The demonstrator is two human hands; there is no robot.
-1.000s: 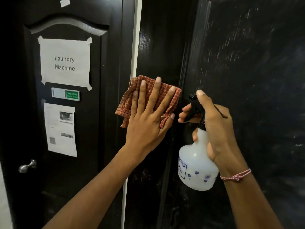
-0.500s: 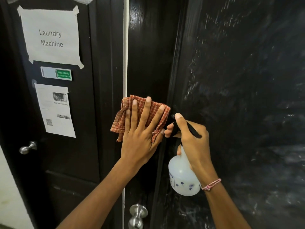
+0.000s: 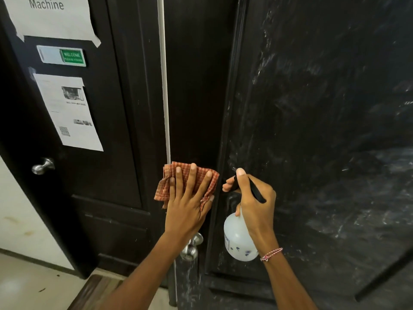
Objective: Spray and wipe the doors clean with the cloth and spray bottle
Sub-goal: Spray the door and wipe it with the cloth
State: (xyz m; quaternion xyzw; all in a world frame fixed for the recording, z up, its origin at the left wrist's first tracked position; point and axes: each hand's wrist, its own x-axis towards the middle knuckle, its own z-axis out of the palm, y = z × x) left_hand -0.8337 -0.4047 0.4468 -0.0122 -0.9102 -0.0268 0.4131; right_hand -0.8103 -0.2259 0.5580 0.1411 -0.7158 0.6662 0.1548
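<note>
My left hand [image 3: 188, 203] lies flat with fingers spread on a red checked cloth [image 3: 166, 184], pressing it against the stile of the dark right-hand door [image 3: 312, 108]. Just right of it, my right hand [image 3: 254, 198] grips the black trigger head of a white spray bottle [image 3: 238, 240], which hangs down close to the door. The door's panel shows whitish smears and streaks. A second dark door [image 3: 107, 108] with taped papers stands at the left.
A silver knob [image 3: 191, 247] sits just below my left wrist on the right door. Another silver knob [image 3: 42, 166] is on the left door. A white strip [image 3: 165, 86] runs between the doors. Pale wall and tiled floor [image 3: 26, 285] lie lower left.
Both hands have slid down the door together, the cloth still pressed flat, from beside the top notice to just above the knob. The view has tilted down.
</note>
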